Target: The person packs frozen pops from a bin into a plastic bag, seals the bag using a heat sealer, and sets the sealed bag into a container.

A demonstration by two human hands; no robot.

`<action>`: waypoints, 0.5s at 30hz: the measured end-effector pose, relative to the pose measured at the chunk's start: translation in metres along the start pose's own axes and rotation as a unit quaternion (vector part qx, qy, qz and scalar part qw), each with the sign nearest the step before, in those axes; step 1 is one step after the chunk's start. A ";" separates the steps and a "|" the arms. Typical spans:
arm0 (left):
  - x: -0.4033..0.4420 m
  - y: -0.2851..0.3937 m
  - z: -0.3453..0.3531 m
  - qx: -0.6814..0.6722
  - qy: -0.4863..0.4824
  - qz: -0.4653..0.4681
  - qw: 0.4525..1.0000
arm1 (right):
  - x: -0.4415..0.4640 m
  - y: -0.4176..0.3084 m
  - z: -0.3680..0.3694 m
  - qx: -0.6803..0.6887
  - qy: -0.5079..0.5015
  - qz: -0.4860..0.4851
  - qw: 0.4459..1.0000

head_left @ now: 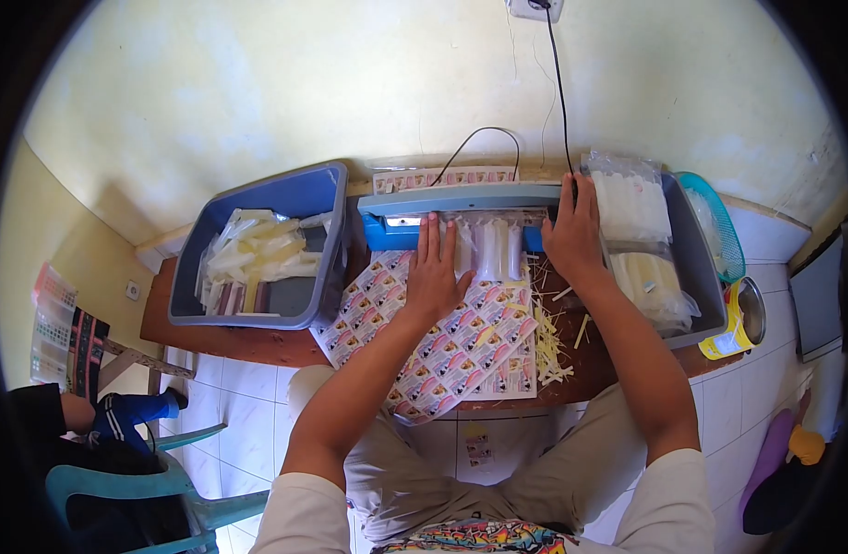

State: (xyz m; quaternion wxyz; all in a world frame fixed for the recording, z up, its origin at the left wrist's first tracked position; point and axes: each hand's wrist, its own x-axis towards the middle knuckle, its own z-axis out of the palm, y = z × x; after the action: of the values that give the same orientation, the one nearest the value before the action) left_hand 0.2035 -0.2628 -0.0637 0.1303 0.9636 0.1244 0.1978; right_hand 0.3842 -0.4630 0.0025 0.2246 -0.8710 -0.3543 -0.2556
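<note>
Head view: the sealer (461, 199), blue with a grey arm, lies across the table (294, 346), close to the wall (350, 83). Clear packets (499, 249) lie side by side at its front edge, their upper ends reaching under the arm and their lower ends over the sheets (442, 346).

The left hand (435, 277) lies palm down on the left part of the packets, its fingers extended towards the arm and its thumb out to the side. It is open rather than closed round anything. The right hand (573, 229) is at the right end of the sealer, fingers pointing up over the end of the arm, thumb apart; it too is open, though whether it presses down I cannot tell.

The sheets bear rows of printed labels and overlap each other, reaching the front of the table. Pale shreds (555, 355) are scattered to their right. The left tub (327, 309) contains loose pale strips (262, 249) and a few darker packs (232, 297). The right tub (715, 300) is filled with bagged white pieces (631, 208). Beyond it are a teal basket (719, 210) and a yellow tin (728, 343). A black cable (559, 83) runs down from the socket (536, 7) behind the right hand.
</note>
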 end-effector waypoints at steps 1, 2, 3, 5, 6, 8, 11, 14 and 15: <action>0.000 0.000 0.000 -0.001 0.002 0.001 1.000 | -0.002 0.000 0.000 -0.002 0.001 -0.001 1.000; 0.001 -0.001 0.001 0.000 0.010 0.012 1.000 | -0.004 0.001 0.000 -0.008 -0.012 -0.001 1.000; 0.001 -0.001 0.001 0.001 0.017 0.023 1.000 | -0.005 0.001 -0.001 -0.015 -0.025 0.000 1.000; 0.001 -0.001 0.001 0.002 0.017 0.026 1.000 | -0.005 0.003 -0.001 -0.009 -0.029 -0.001 1.000; 0.001 -0.001 0.001 0.003 0.016 0.027 0.999 | -0.005 0.004 -0.002 -0.002 -0.033 -0.002 0.999; 0.001 -0.002 0.002 0.007 0.018 0.030 0.999 | -0.005 0.007 -0.003 0.000 -0.037 -0.004 0.999; 0.000 -0.002 0.001 0.010 0.019 0.029 0.999 | -0.006 0.008 -0.005 0.003 -0.043 -0.009 0.999; 0.001 -0.002 0.001 0.004 0.017 0.025 1.000 | -0.006 0.007 -0.007 0.006 -0.044 -0.009 0.999; 0.000 -0.002 0.002 0.001 0.017 0.023 1.000 | -0.007 0.007 -0.007 0.009 -0.044 -0.007 0.999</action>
State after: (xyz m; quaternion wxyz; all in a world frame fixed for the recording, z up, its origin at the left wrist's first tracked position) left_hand 0.2042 -0.2611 -0.0655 0.1226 0.9628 0.1045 0.2168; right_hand 0.3829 -0.4751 0.0024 0.2147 -0.8767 -0.3726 -0.2154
